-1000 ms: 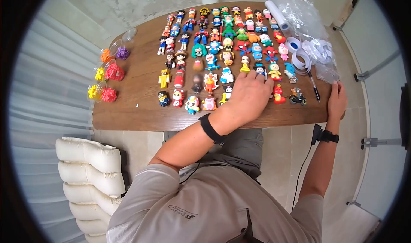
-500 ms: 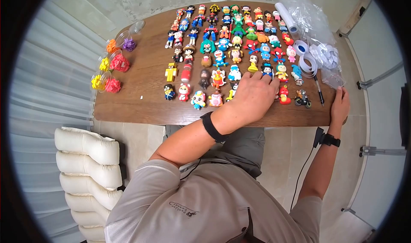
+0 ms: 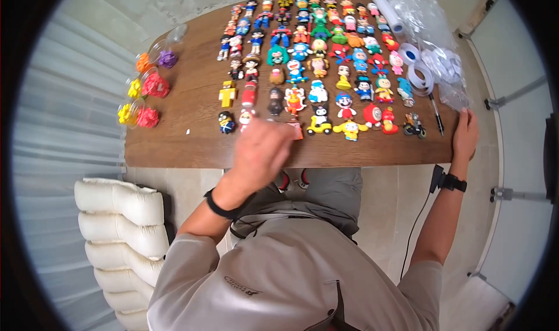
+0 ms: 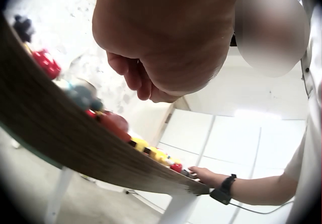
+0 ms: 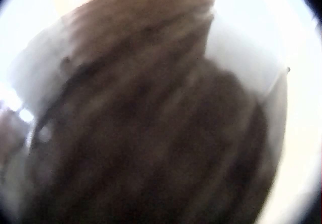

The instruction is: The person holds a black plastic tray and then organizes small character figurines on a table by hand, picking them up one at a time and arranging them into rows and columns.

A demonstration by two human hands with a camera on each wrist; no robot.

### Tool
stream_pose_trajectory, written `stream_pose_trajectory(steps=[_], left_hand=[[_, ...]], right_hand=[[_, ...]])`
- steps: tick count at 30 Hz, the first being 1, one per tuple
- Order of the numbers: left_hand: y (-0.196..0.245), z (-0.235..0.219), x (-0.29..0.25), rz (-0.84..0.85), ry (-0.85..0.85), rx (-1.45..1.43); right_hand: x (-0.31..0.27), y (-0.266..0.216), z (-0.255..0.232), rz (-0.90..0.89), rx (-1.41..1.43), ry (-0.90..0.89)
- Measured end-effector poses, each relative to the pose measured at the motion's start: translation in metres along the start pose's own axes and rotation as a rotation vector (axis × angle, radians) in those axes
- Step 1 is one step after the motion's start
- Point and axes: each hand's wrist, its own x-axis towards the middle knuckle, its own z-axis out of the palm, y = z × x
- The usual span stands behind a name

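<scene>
Rows of small colourful figures stand or lie on the wooden table (image 3: 198, 147). My left hand (image 3: 262, 150), blurred, hovers over the front row at its left part. It partly covers a red-and-white figure (image 3: 247, 119) and a pink figure (image 3: 297, 131). In the left wrist view the left hand (image 4: 161, 43) has loosely curled fingers, with nothing visible in them. My right hand (image 3: 464, 134) rests on the table's right front edge, near a black pen (image 3: 437, 115). The right wrist view is mostly dark, blurred wood grain (image 5: 151, 133).
Clear cups of orange, purple, yellow and red pieces (image 3: 155, 84) stand at the table's left. At the right lie a white roll (image 3: 386, 11), rolls of tape (image 3: 420, 77) and clear plastic bags (image 3: 416, 16). A cream padded seat (image 3: 119, 214) is at the lower left.
My left hand has moved left along the front row, uncovering a yellow figure, a red-capped figure and a round red one. The right hand stays at the table edge.
</scene>
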Motion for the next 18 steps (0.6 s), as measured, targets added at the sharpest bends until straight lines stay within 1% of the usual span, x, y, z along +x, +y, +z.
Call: stream_pose_trajectory(steps=[1, 2, 4, 7, 10, 13, 16, 18], left_hand=[[-0.006, -0.005, -0.003, -0.019, 0.068, 0.054], [-0.01, -0.01, -0.007, -0.056, 0.075, 0.07], [-0.014, -0.014, -0.014, -0.139, 0.038, 0.142], [-0.02, -0.011, -0.024, -0.185, 0.01, 0.179], [-0.023, -0.011, -0.029, -0.202, -0.009, 0.19], [-0.024, -0.012, -0.03, -0.226, -0.02, 0.159], [-0.031, -0.007, -0.036, -0.227, -0.004, 0.179], [-0.034, -0.005, -0.038, -0.234, 0.014, 0.184]], right_hand=[[0.0, -0.002, -0.001, 0.007, 0.008, -0.008], [0.0, 0.0, 0.0, 0.006, -0.001, -0.001], [0.0, 0.001, 0.002, -0.005, -0.012, 0.01], [-0.002, -0.006, -0.002, 0.027, -0.001, -0.021], [0.0, -0.001, 0.001, 0.015, -0.03, -0.002], [-0.001, -0.003, 0.0, 0.016, -0.008, -0.023], [-0.003, -0.008, -0.002, 0.037, -0.03, -0.029], [-0.001, -0.002, 0.0, 0.012, -0.039, -0.03]])
